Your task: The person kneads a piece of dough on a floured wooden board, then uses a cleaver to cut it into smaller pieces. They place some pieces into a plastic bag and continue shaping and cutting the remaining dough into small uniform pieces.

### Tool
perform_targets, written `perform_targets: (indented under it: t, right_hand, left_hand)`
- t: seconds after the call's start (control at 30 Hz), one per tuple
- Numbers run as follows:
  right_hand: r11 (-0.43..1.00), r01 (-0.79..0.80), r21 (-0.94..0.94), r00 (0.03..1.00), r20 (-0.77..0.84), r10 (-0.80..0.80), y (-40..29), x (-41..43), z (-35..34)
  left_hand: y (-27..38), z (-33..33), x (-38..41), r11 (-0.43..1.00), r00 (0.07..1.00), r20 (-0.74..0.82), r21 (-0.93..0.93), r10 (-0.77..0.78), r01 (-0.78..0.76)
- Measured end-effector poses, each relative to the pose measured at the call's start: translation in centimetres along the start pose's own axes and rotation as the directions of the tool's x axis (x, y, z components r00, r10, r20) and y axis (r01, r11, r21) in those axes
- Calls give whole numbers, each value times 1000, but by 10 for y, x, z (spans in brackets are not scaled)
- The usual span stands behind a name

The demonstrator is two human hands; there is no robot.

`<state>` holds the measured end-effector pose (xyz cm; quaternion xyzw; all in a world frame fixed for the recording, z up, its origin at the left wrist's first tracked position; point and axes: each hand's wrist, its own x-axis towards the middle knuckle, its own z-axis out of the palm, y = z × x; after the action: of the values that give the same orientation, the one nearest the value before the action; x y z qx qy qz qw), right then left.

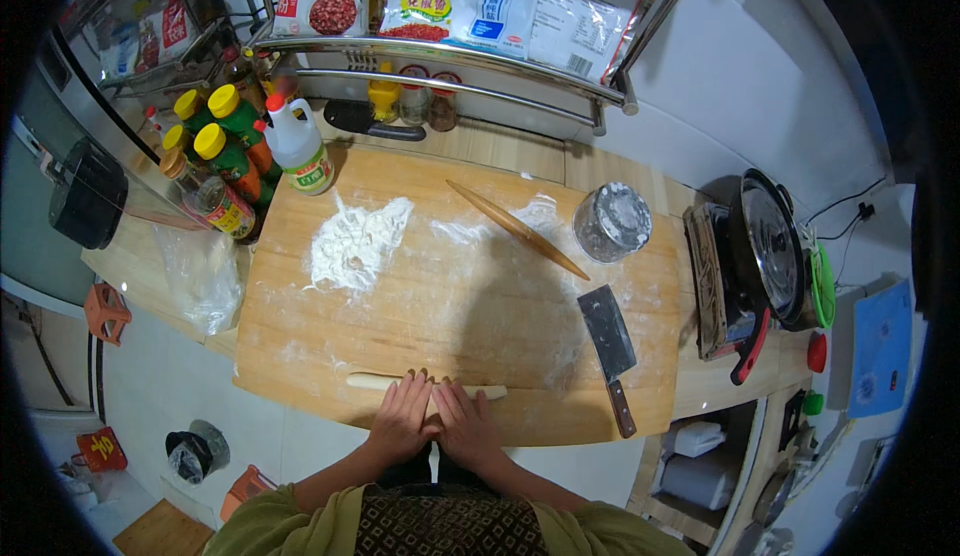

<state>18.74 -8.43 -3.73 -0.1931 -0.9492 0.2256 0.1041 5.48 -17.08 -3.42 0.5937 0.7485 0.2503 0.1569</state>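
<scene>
A pale rope of dough lies crosswise near the front edge of a floured wooden board. My left hand rests flat over its middle, fingers stretched forward. Close beside it, my right hand presses on the dough in the same way, and the thumbs meet. Both ends of the rope stick out past my hands; the part beneath them is hidden. A cleaver lies on the board to my right. Farther back are a tapered wooden rolling pin, a heap of white flour and a flour-dusted round container.
Left of the board stand a white jug, several sauce bottles and a plastic bag. A steel rack with food packets overhangs the back. To the right, a lidded pan sits on a stove, its red-and-black handle pointing forward.
</scene>
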Motion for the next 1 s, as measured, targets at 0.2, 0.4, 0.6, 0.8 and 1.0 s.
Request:
perform_targets:
  t: [0.2, 0.4, 0.6, 0.8, 1.0]
  right_hand:
    - [941, -219, -257, 957, -243, 156, 37, 103, -5]
    - [935, -106, -338, 992, -102, 76, 45, 92, -16]
    - [968, -133, -214, 981, 113, 160, 17, -7, -12]
    - [908, -219, -358, 965, -220, 146, 62, 121, -22]
    - [935, -101, -339, 993, -86, 76, 77, 122, -22]
  left_hand:
    - [-29, -14, 79, 944, 996, -37, 320, -76, 84]
    - [-24, -24, 62, 936, 995, 63, 349, -79, 52]
    - [-16, -11, -24, 924, 988, 135, 365, 71, -116]
    - [-47, -31, 90, 893, 993, -112, 443, -35, 82]
    - [-54, -38, 76, 944, 998, 49, 331, -30, 12]
